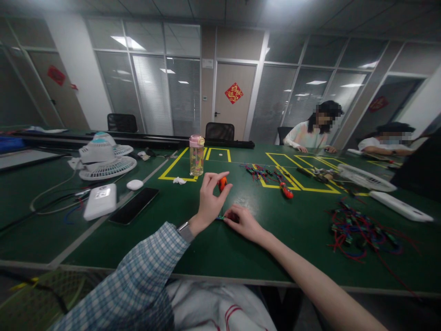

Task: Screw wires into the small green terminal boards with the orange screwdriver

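Note:
My left hand (212,197), in a checked sleeve, is closed around a screwdriver with an orange-red and black handle (223,184). The handle stands upright, and its thin shaft points down at a small circuit board (220,218) on the table. My right hand (244,222) lies low beside it, thumb and fingers pinching the board's right end. Part of the board is hidden by my fingers. Further right and back lies a second tool with a red handle (286,191), near a bundle of thin coloured wires (258,172).
A tangled wire heap (358,232) lies at the right, near a white power strip (401,206). A pink-lidded bottle (196,156) stands behind my left hand. Leftward are a phone (134,206), a white power bank (100,201) and a fan (106,168). Two people (315,128) sit across.

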